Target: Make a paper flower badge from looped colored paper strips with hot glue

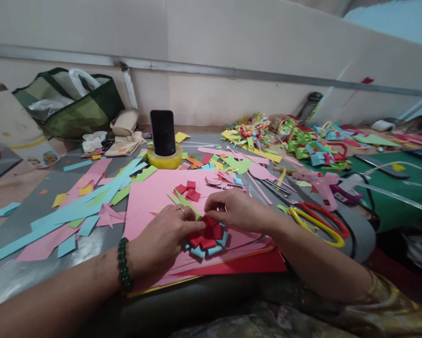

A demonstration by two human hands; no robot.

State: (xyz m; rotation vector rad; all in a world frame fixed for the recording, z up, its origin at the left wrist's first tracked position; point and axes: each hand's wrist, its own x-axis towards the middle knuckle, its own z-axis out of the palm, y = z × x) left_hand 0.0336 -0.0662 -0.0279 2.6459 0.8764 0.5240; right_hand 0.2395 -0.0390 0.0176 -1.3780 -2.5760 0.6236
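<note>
One round paper flower [214,232] faces up near the pink sheet [145,192]'s near edge; three red pieces [193,195] lie beyond. Left hand [166,230] touches it, fingers bent; right hand [237,209] bunches its fingertips; grasp, cannot tell.

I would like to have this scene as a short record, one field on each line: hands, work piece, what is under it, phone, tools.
Left hand: fingers at the left side of the paper flower
Right hand: fingertips at the flower's upper part; exact grip unclear
Work piece: red pieces in the middle, light blue ones along the near edge
Underneath: pink sheets
Phone: upright at a yellow tape roll, screen dark
Tools, right: pink glue gun, scissor handles
</note>
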